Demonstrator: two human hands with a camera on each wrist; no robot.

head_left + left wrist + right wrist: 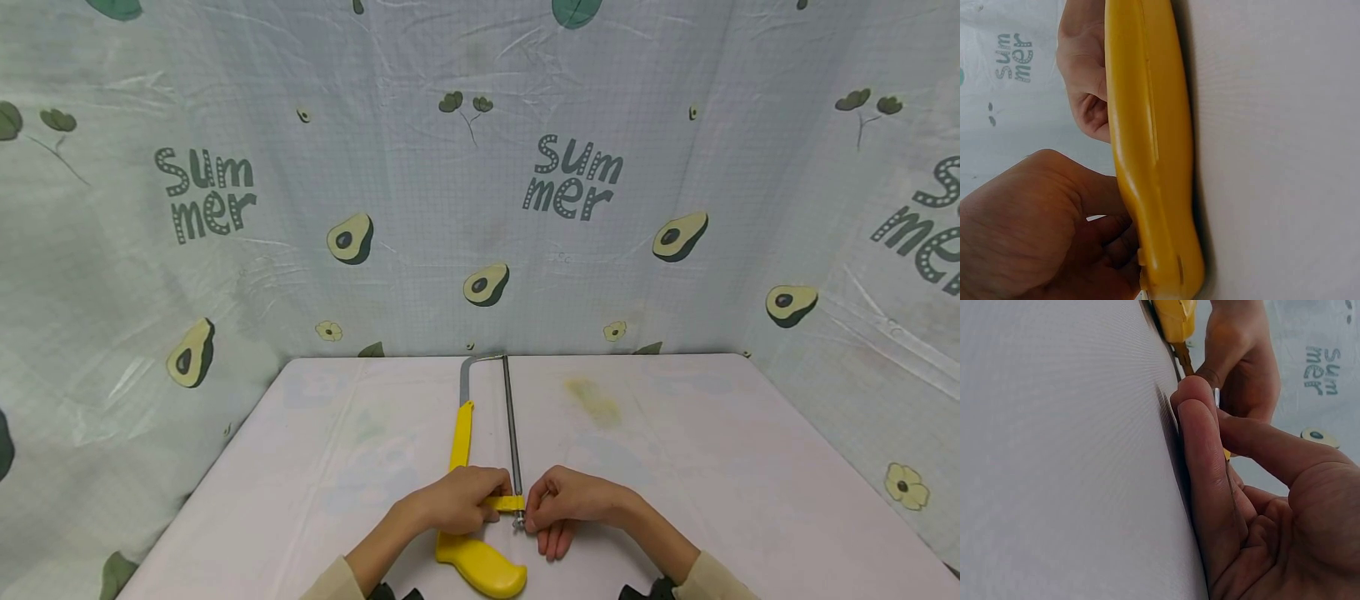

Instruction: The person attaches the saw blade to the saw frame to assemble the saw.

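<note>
A hacksaw (462,437) lies on the table in the head view, its yellow handle (483,568) toward me and its grey metal bow at the far end. My left hand (467,498) grips the frame just ahead of the handle, fingers reaching toward the yellow blade holder (507,503). At the near end of the blade sits a small metal wing nut (518,522). Thumb and forefinger of my right hand (564,504) pinch at it, with the other fingers low by the tabletop. In the left wrist view the handle (1154,137) hides part of the right hand.
A pale cloth covers the table (675,433), with a yellowish stain (592,402) right of the saw. Behind and at both sides hangs a printed curtain (420,183). The saw's bow (480,359) reaches almost to the table's back edge.
</note>
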